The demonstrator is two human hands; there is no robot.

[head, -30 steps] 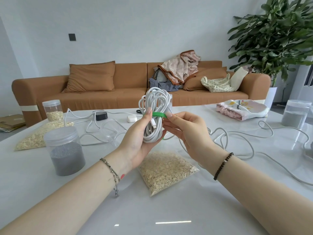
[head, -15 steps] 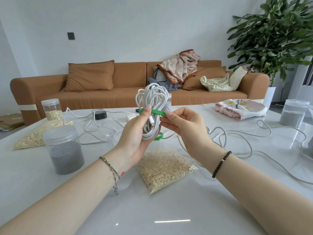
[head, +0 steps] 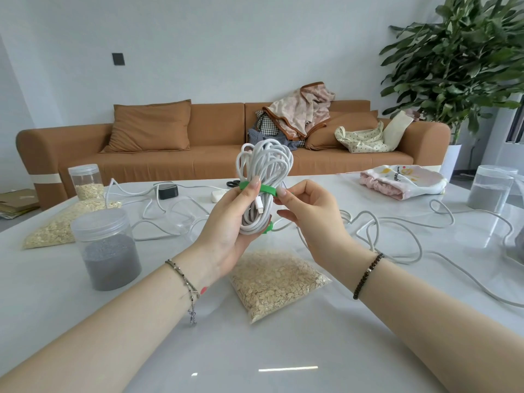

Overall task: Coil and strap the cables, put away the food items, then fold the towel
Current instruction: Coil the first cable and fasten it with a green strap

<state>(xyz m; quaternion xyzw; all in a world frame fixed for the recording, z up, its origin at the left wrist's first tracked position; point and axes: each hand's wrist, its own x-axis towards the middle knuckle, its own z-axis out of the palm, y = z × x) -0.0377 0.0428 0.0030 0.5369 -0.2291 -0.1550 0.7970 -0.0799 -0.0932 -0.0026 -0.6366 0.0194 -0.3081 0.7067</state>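
Note:
My left hand (head: 226,228) grips a coiled white cable (head: 263,171) upright above the table, thumb pressed on a green strap (head: 266,189) that wraps the coil's middle. My right hand (head: 306,214) pinches the strap's right end beside the coil. A green strap tail (head: 268,226) shows below the bundle. A clear bag of oats (head: 275,279) lies under my hands. Another loose white cable (head: 397,236) sprawls on the right. A pink and white towel (head: 402,184) lies bunched at the back right.
A lidded jar of grey grains (head: 106,248) stands at left, an oat jar (head: 85,181) and a second oat bag (head: 62,225) behind it. Another grey-filled jar (head: 489,188) is at far right. A black charger (head: 168,190), a white adapter (head: 219,195) and a cable lie mid-table. Behind is a sofa (head: 215,143).
The green strap has been pulled across the front of the coil and now reaches past my left thumb. Both hands and the coil have stayed almost in place.

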